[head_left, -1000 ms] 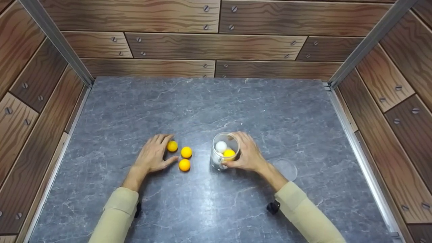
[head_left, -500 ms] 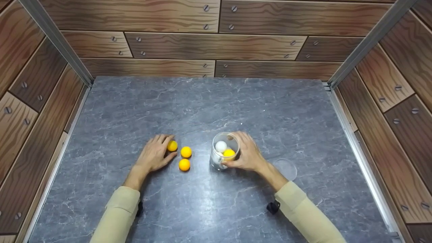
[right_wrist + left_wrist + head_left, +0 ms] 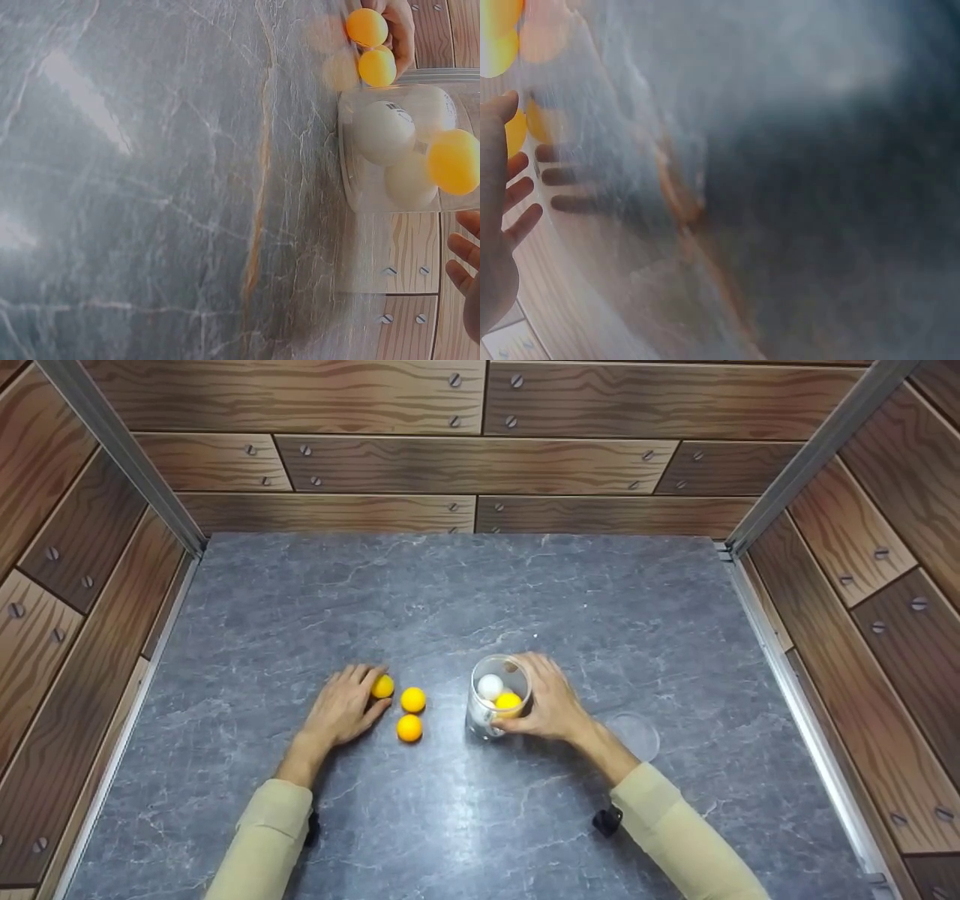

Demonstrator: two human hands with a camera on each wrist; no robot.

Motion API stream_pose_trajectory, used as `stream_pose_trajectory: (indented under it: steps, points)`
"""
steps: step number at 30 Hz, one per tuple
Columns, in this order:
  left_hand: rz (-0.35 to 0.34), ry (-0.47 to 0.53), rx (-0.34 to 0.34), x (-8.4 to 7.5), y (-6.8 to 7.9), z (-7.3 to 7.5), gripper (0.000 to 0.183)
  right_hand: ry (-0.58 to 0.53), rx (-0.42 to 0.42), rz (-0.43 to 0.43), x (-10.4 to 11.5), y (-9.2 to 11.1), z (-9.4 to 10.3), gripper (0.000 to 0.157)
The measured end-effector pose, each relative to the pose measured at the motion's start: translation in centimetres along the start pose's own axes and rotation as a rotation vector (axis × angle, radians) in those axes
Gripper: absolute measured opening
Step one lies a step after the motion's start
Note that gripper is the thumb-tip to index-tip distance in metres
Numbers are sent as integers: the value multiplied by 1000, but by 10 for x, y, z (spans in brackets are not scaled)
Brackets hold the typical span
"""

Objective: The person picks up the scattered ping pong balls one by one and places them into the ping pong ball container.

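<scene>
My left hand [image 3: 343, 706] has its thumb and index finger around an orange ping-pong ball [image 3: 384, 685] on the table, the fingertips right at it. Two more orange ping-pong balls, a back one [image 3: 412, 700] and a front one [image 3: 409, 728], lie just right of that hand. With my right hand [image 3: 550, 699] I grip the side of a clear jar [image 3: 474, 712], which stands upright without a lid. Inside it are white ping-pong balls [image 3: 384, 133] and an orange one [image 3: 454, 162]. In the left wrist view the thumb [image 3: 508, 106] is above the outstretched fingers.
A clear round lid [image 3: 636, 737] lies flat on the grey marbled table [image 3: 450, 600], beside the right forearm. Wood-patterned walls [image 3: 480, 463] with metal corner posts [image 3: 120, 457] enclose the table at the back and sides.
The left thumb has drawn in toward the index finger and the orange ball. The right hand and the jar have kept their place.
</scene>
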State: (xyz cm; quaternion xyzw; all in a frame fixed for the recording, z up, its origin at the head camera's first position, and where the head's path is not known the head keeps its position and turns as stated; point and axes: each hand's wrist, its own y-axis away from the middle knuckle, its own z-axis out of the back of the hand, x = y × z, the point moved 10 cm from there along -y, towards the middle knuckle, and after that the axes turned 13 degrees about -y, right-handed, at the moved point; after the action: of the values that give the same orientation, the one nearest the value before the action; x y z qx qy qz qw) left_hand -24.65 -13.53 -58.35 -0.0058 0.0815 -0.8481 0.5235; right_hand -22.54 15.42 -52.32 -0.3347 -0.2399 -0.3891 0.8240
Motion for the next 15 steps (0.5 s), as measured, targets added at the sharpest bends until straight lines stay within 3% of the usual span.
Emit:
stream_pose_trajectory:
  steps: [8, 15]
  points:
    - [6, 3, -2, 0, 2, 0, 48, -13, 6, -18, -2, 0, -1, 95]
    - [-3, 39, -63, 0, 3, 6, 44, 9, -11, 14, 1, 0, 1, 97]
